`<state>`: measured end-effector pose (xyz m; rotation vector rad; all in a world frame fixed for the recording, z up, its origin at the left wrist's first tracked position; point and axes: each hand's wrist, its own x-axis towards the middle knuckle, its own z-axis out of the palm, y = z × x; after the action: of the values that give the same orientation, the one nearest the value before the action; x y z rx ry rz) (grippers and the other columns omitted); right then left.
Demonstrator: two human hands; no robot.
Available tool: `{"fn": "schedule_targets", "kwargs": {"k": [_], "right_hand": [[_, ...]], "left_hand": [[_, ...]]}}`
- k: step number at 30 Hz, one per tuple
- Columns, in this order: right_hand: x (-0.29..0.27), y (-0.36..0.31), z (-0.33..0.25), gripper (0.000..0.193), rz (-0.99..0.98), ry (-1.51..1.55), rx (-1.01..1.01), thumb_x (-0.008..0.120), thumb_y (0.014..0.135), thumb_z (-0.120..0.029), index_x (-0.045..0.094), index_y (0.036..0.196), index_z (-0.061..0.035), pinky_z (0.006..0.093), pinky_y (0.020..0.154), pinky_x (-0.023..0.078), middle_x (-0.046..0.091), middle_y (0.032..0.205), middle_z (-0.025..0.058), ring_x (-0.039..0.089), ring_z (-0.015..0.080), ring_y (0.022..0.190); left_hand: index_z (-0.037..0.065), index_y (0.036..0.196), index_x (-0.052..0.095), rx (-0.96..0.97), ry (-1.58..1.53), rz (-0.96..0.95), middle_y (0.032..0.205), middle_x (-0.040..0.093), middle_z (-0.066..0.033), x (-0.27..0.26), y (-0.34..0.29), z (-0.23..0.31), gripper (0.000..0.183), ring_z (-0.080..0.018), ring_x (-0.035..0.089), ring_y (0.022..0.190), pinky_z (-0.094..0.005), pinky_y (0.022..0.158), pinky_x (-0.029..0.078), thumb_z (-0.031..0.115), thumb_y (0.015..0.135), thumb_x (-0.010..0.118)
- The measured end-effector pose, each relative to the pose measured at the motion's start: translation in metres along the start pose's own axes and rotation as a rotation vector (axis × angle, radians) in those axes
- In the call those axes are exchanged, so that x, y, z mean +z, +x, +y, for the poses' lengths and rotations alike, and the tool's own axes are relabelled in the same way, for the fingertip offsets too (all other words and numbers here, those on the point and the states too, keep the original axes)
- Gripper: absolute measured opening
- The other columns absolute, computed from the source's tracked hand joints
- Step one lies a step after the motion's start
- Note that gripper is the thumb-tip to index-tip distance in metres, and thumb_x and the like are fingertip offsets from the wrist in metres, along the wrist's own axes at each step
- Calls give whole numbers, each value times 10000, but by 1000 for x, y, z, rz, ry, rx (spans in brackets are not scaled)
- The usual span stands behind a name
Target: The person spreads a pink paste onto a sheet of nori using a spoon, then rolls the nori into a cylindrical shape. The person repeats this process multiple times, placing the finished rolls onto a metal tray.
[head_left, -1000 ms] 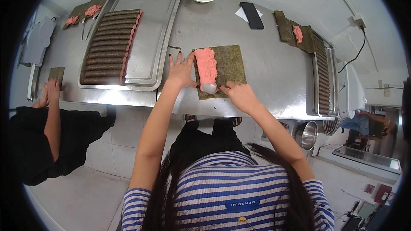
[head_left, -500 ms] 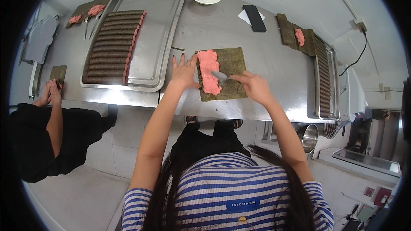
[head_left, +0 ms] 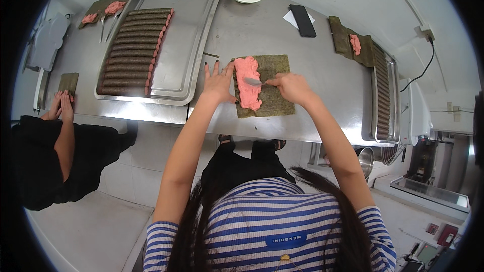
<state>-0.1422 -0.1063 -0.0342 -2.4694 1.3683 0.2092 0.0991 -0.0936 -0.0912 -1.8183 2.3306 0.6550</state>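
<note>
Head view: we see the seaweed sheet [head_left: 280, 66] lying flat from the fingertips of the left hand [head_left: 217, 87] to beneath those of the right hand [head_left: 295, 88], with the pink paste [head_left: 248, 96] in a strip just beside the left fingers. We judge that a hard sideways push of the spoon [head_left: 252, 81] could drag or tear the sheet, should the left fingers slip, or smear paste past its edge. The left hand lies palm down, fingers spread wide at that edge; the right reaches inward, fingers closed around the spoon's handle, its bowl on the paste left of the fingertips.
</note>
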Motion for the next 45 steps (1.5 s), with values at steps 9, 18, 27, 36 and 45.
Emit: {"fn": "schedule_targets", "kwargs": {"k": [9, 18, 27, 36, 45], "right_hand": [[8, -9, -7, 436, -48, 35, -59, 477, 764, -23, 709, 1092, -193, 445, 759, 496, 664, 954, 81, 635, 314, 922], [8, -26, -21, 412, -84, -28, -100, 506, 767, -31, 700, 1096, -185, 436, 711, 502, 640, 919, 63, 645, 299, 866], [6, -40, -36, 357, -77, -80, -142, 522, 792, -58, 699, 1084, -165, 423, 690, 520, 635, 924, 71, 656, 291, 845], [16, -49, -39, 348, -42, -217, -225, 517, 809, -85, 668, 1117, -146, 382, 672, 530, 602, 888, 65, 652, 252, 831], [18, -52, -31, 257, 2, -226, -259, 532, 818, -140, 677, 1029, -114, 370, 674, 530, 617, 915, 63, 653, 237, 847]], "left_hand": [[70, 1504, 100, -16, 39, -39, 1531, 303, -83, -4, 0, 2, 1277, -359, 180, 1435, -599, 1141, 55, 414, 545, 869], [71, 1506, 93, -11, 48, -38, 1537, 292, -81, -5, 0, 2, 1279, -360, 175, 1437, -595, 1143, 46, 432, 551, 864], [77, 1506, 102, -7, 47, -21, 1534, 295, -85, -2, 1, 1, 1282, -358, 178, 1436, -588, 1147, 50, 443, 544, 866], [78, 1501, 132, -5, 36, -15, 1529, 306, -87, -4, 0, 2, 1256, -359, 189, 1433, -585, 1149, 56, 425, 545, 869], [78, 1503, 121, -6, 44, -30, 1534, 297, -83, -4, 0, 2, 1264, -354, 188, 1434, -585, 1149, 57, 435, 546, 866]]}}
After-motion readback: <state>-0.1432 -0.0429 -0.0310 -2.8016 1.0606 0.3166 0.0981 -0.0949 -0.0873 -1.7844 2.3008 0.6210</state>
